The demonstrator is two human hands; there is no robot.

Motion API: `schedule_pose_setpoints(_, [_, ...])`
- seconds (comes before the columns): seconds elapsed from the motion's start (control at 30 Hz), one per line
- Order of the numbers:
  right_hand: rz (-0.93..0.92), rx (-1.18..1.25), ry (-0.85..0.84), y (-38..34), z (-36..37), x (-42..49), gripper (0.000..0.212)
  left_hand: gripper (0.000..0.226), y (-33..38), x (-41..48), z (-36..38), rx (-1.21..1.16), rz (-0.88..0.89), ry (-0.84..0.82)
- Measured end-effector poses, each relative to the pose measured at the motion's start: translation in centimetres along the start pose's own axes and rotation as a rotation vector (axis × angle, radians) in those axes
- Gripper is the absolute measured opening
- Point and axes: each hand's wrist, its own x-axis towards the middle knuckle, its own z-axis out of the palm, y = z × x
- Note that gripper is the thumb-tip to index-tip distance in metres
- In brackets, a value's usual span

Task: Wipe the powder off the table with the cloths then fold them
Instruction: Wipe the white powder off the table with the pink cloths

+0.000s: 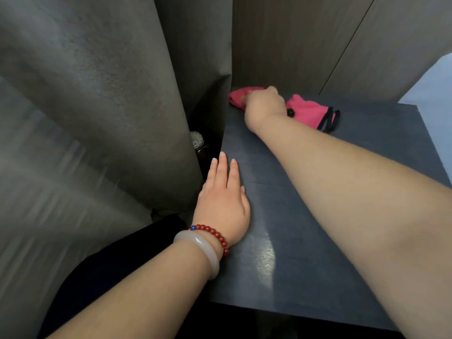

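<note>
A pink cloth [307, 110] with a dark loop at its right end lies bunched at the far side of the dark blue table [305, 241]. My right hand [265, 105] reaches across the table and grips the cloth's left part near the far left corner. My left hand [223, 199] lies flat with straight fingers on the table's left edge; a pale bangle and a red bead bracelet sit on its wrist. A faint pale sheen shows on the table near the front; I cannot tell whether it is powder.
A grey curtain [97, 94] hangs close along the table's left side. A wooden panel wall [318, 45] stands behind the table. A white object [435, 94] borders the table at the right. A small round dial-like item [197, 140] sits in the gap beside the curtain.
</note>
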Motion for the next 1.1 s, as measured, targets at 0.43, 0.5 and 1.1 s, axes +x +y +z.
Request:
schedule_pose_setpoints(0.43, [-0.179, 0.124, 0.221, 9.2, 3.0, -20.3, 0.056, 0.048, -0.9, 0.0, -0.3, -0.237, 0.039, 0.106])
schedule_pose_setpoints(0.5, [-0.236, 0.159, 0.229, 7.8, 3.4, -26.0, 0.054, 0.047, -1.4, 1.3, -1.0, -0.205, 0.066, 0.185])
schedule_pose_setpoints(1.1, [-0.300, 0.043, 0.220, 4.0, 4.6, -26.9, 0.049, 0.053, -0.9, 12.9, -2.0, 0.327, 0.373, -0.264])
